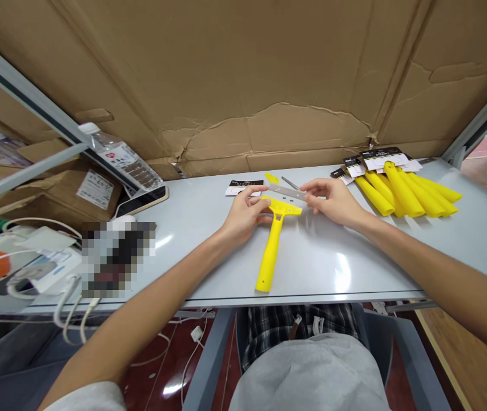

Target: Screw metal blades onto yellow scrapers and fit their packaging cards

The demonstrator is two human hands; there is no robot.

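Note:
A yellow scraper handle (271,251) lies on the table with its wide head away from me. Just above that head is a thin metal plate (286,192) with small slots. My left hand (245,214) pinches the plate's left end, close to the scraper head. At the plate's other end, my right hand (333,200) grips it between thumb and fingers. Behind the plate lie a small yellow piece (272,178) and a thin grey strip (289,182). A black-and-white card (237,188) is partly covered by my left hand.
Several yellow scraper handles (406,191) with cards are piled at the right. A phone (143,201), a plastic bottle (125,160) and white cables (65,302) are on the left. Cardboard (269,74) walls the table's back; a metal frame (33,85) slants down at left.

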